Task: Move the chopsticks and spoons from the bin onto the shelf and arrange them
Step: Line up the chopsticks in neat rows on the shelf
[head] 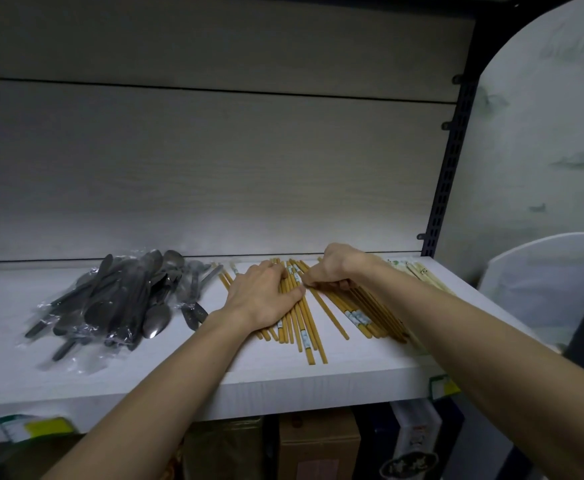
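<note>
Several yellow wooden chopsticks (309, 327) lie spread on the white shelf (283, 386), some with small paper bands. My left hand (259, 296) lies on top of the left part of the bundle, its fingers wrapped over several sticks. My right hand (335, 268) is just to the right, fingers curled down and pinching chopsticks near their far ends. A pile of metal spoons (128, 299) in clear plastic wrappers sits on the shelf's left part. Paler chopsticks (418, 271) lie at the far right, partly hidden by my right forearm.
The shelf has a pale wood-grain back panel (214, 168) and a dark slotted upright (446, 174) at the right. Price tags (34, 427) hang on the front edge. Boxes (318, 445) stand on the level below. A white rounded object (553, 278) is beyond the right end.
</note>
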`<state>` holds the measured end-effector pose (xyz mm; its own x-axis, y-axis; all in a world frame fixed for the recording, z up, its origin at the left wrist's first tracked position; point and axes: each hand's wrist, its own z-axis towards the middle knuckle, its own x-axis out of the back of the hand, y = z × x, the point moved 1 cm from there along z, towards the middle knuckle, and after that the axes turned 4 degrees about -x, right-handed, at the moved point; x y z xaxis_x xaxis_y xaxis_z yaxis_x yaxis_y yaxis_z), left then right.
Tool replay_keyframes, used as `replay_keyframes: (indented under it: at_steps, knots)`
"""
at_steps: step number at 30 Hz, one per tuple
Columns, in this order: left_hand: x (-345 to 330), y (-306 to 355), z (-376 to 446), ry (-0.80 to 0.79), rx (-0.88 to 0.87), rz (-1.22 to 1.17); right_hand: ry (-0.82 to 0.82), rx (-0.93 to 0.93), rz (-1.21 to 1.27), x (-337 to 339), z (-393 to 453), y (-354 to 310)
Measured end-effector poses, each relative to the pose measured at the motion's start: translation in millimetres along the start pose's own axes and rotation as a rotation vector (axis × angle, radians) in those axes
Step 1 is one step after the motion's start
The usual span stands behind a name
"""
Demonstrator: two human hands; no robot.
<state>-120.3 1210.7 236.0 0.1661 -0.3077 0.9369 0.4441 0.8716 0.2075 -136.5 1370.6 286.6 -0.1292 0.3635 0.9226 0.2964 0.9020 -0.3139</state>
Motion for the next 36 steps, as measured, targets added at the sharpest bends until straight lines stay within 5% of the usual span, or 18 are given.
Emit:
replay_keyframes:
  at_steps: [8,12,17,23,36]
  knots:
    - [-2.3,-2.7,2.2,-0.015,-0.017,-0.009,-0.062,0.072,-0.091,4.1,-5.8,3.3]
    - [-2.6,-2.9,2.9,-0.014,-0.021,-0.005,0.089,0.143,-0.159,-0.2,-2.7,11.5]
    - [-2.6,-3.6,3.1,-0.014,-0.017,-0.007,-0.009,0.197,0.088,10.4,6.0,25.3]
    - [-2.6,-2.5,2.8,-0.01,-0.018,-0.004,-0.101,0.149,0.202,8.1,-0.7,27.5]
    - [-3.5,-3.0,2.4,-0.016,-0.022,0.01,-0.119,0.067,0.005,1.9,-5.7,2.7]
